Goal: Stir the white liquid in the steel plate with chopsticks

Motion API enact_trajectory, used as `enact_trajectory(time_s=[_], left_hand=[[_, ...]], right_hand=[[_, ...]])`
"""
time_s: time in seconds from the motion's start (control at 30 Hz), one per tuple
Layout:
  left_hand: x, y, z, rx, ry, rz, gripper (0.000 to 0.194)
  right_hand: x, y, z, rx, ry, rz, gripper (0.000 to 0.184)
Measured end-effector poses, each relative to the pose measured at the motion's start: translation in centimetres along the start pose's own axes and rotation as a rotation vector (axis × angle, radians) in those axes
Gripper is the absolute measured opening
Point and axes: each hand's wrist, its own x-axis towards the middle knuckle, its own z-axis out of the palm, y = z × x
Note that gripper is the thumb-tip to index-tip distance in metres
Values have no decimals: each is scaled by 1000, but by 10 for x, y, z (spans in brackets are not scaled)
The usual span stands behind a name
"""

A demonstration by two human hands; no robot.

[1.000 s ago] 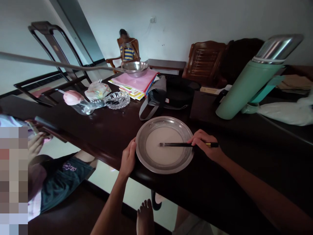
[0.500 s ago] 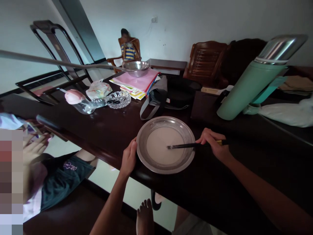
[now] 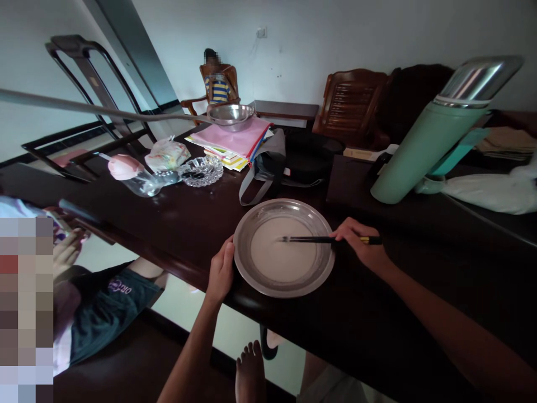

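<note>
A round metal plate (image 3: 254,214) holding a thin whitish liquid (image 3: 277,258) sits near the front edge of a dark wooden table (image 3: 176,224). My left hand (image 3: 220,271) rests against the plate's left rim, fingers curled on it. My right hand (image 3: 361,243) is closed on a pair of dark chopsticks (image 3: 312,239) at the plate's right rim. The chopstick tips lie in the liquid, pointing left.
A green thermos (image 3: 432,137) stands at the right. Behind the plate are a dark bag (image 3: 272,162), a glass ashtray (image 3: 202,170), a pink-capped bottle (image 3: 134,174), a pink folder (image 3: 235,140) and a steel bowl (image 3: 230,115). Another person sits at the left (image 3: 84,280), one far back (image 3: 216,84).
The chopstick tips have swept through the liquid, right and down half a second ago, now back left and up. My left hand stays on the rim.
</note>
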Motion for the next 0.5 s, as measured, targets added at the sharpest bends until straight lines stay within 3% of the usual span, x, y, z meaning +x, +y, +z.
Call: enact_trajectory(time_s=[0.1,0.23,0.4,0.5], left_hand=[[0,0,0,-3,-11,9,65],[0,0,0,-1,-9,7,64],[-1,1,0,-4,-14,12,63],[-1,1,0,-4,-19,10,62]], right_hand=[[-1,1,-1,71,87,29,40],[-2,0,1,25,-94,-47,31],[-2,0,0,55,84,9,39],[-3,-1,1,35,-47,-52,37]])
